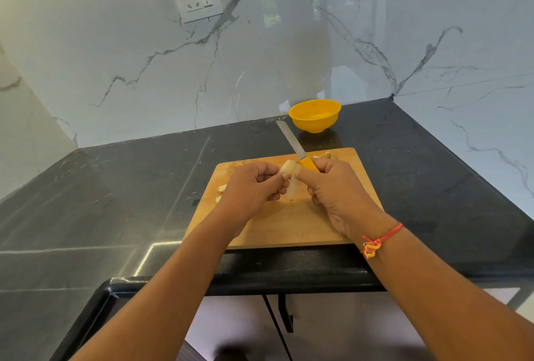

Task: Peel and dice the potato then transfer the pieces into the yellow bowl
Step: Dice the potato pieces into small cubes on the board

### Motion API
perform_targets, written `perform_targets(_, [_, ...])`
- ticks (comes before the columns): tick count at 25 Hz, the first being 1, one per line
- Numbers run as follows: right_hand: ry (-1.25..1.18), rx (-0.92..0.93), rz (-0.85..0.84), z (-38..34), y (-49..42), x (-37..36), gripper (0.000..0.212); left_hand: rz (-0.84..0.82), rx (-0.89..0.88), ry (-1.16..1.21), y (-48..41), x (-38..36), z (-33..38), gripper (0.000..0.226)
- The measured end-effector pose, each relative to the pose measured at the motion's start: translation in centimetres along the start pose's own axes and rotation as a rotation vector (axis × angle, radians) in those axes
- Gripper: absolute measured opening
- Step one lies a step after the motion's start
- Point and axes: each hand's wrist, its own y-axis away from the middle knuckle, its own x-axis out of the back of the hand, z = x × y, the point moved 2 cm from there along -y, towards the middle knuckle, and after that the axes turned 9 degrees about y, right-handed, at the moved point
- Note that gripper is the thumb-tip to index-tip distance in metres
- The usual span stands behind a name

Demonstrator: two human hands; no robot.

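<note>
Potato sticks (290, 185) pinched in left hand (251, 187), knife (292, 144) gripped in right hand (336, 188), so lay them flat on board (289, 227) below hands, then dice crosswise.

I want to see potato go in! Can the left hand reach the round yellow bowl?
Probably, but not straight away: the left hand pinches pale potato sticks, and the yellow-handled knife in the right hand points its blade between it and the round yellow bowl.

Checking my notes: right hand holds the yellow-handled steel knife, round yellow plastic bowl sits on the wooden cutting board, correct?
No: the head view shows the round yellow plastic bowl on the black countertop beyond the wooden cutting board. The right hand does hold the yellow-handled steel knife.
</note>
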Motion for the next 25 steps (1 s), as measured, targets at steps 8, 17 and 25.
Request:
perform_targets(8, [0.011, -0.049, -0.032, -0.2, -0.1, -0.2, 0.026, -0.081, 0.167, 0.341, 0.6, -0.5, -0.2, 0.027])
perform_targets(17, [0.477, 0.155, 0.104, -0.9, 0.2, 0.9, 0.031, 0.254, -0.182, -0.574, -0.5, 5.8, -2.1, 0.013])
perform_targets(25, [0.531, 0.164, 0.111, -0.6, 0.2, 0.5, 0.015, 0.251, -0.249, -0.675, -0.2, 7.9, -3.4, 0.015])
